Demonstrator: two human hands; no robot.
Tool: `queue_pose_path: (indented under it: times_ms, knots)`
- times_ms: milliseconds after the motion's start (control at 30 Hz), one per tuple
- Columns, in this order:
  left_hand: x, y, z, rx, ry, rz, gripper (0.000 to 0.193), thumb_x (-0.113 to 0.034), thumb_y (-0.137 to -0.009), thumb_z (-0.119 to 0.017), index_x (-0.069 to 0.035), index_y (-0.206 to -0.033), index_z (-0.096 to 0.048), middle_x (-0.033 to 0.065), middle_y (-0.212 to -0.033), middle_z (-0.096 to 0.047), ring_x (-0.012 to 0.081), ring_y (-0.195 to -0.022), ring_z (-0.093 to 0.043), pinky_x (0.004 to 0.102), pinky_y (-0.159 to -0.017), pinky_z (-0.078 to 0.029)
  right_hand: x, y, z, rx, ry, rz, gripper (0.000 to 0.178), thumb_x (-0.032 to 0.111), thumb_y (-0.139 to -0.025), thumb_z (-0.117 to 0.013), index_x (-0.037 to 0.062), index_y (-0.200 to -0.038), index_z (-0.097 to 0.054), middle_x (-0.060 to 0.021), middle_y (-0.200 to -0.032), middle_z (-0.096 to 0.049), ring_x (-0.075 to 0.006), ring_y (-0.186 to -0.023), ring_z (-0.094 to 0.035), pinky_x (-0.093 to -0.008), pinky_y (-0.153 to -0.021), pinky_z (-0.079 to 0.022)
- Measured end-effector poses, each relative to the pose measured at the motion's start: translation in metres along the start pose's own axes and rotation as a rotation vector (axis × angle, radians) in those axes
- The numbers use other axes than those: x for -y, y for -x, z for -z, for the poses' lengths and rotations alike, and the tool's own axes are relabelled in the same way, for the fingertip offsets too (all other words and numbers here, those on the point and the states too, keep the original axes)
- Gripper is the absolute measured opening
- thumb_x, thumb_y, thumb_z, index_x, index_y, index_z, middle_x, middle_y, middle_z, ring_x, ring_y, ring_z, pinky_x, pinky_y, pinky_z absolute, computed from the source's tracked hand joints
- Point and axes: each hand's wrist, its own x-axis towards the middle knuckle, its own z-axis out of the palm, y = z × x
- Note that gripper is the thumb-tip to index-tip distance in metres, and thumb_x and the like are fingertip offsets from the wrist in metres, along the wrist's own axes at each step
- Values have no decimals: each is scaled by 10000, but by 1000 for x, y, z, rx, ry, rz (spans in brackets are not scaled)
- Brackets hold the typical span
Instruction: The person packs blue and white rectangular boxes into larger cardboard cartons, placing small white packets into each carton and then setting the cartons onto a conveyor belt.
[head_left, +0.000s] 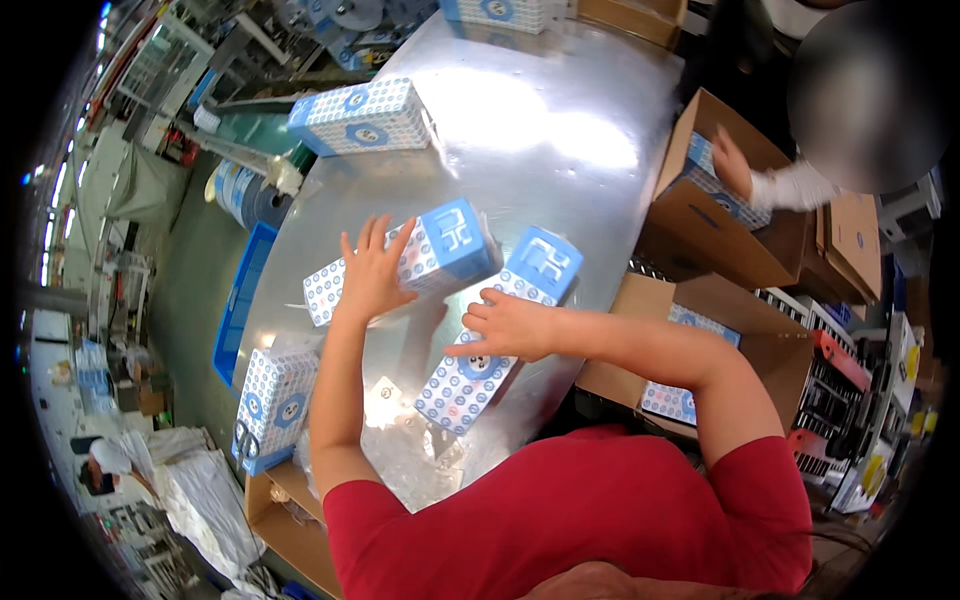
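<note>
My left hand [375,275] lies with spread fingers over a long blue-and-white patterned pack [418,262] on the metal table. That pack has a solid blue end at the right and looks wrapped in clear film. My right hand [508,326] rests across the middle of a second, similar pack [455,393], fingers apart. The second pack slants from the near left to its blue end at the far right. Both packs sit side by side in front of me, their blue ends close together. Part of each is hidden under my hand.
More packs stand on the shiny metal table [500,110]: one upright pack [365,118] far left, one near left with scissors [245,442]. At right, open cardboard boxes [725,240] hold packs; another person's hand [732,165] reaches into one. A blue crate [240,310] sits left.
</note>
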Motion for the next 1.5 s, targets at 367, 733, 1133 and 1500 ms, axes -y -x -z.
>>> queue_pose_path:
  times_ms: [367,733,1133,1500]
  knots:
    - [-91,-28,-4,-272,86,-510,807,-152,-560,-743,-181,-1307,-440,173,-1134,-478,377,-1023,-456,452,-877,-347,184,406,51,-1430,-786,-1211,948,426,-631,-750,5,-1358,-311,-154,-1344,-387,-268,-1236,-381,-407,-1014,-322]
    - [-470,-108,-14,331,401,-954,785,-357,-742,-651,-153,-1399,-273,219,-1169,-506,365,-1057,-505,445,-816,-441,293,495,-91,-2814,-941,-785,889,348,-632,-746,-6,-1333,-330,-153,-1291,-429,-269,-1186,-439,-409,-972,-376]
    - [-467,-43,-175,102,306,-1070,333,-195,-782,-552,-35,-1073,-564,144,-934,-619,335,-806,-605,442,-712,-482,175,427,-22,-178,72,-1426,849,293,-613,-744,267,-1370,-360,-220,-1372,-308,-385,-1249,-303,-542,-950,-272]
    - [-416,-52,-181,134,373,-488,667,-251,-817,-524,-22,-1383,-256,185,-1453,-210,310,-1355,-175,502,-1080,-108,186,468,-18,-460,18,-1711,585,332,-712,-659,70,-1202,-475,-159,-1042,-592,-315,-984,-563,-413,-812,-449]
